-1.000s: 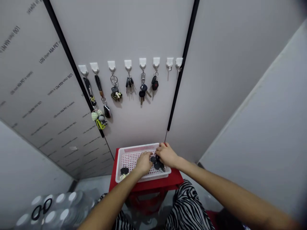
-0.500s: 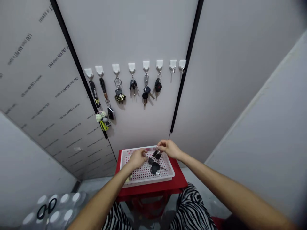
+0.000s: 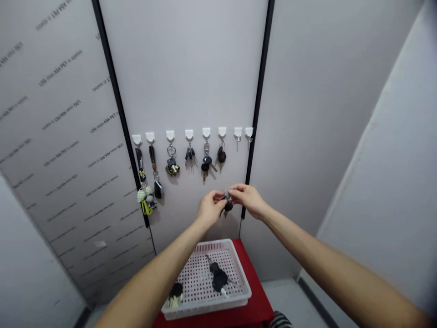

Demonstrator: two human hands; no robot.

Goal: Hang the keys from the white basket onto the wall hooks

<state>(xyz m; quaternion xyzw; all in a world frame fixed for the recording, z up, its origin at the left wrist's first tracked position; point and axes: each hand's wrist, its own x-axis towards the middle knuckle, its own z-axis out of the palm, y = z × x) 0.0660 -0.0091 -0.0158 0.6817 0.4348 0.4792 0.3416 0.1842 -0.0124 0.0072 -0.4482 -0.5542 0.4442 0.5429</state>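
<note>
One bunch of dark keys (image 3: pixel 228 206) is held before the wall (image 3: pixel 191 205), the left hand (image 3: pixel 209 211) and right hand (image 3: pixel 251 200) both nearly closed, fingertips pinching it. More keys (image 3: pixel 220 279) lie in the white basket (image 3: pixel 195 276) below; white hooks (image 3: pixel 206 132) line the wall above.

A red stool (image 3: pixel 258 301) carries a white perforated basket (image 3: pixel 198 282) — set directly on its top — with dark keys (image 3: pixel 219 279) inside.

The small bunch of black-headed metal keys (image 3: pixel 228 206) has risen out of the white perforated plastic basket (image 3: pixel 196 273), to between its 12 and 1 o'clock. The bare left hand (image 3: pixel 210 207) has joined the bare right hand (image 3: pixel 248 198), gripping from 9 o'clock.
</note>
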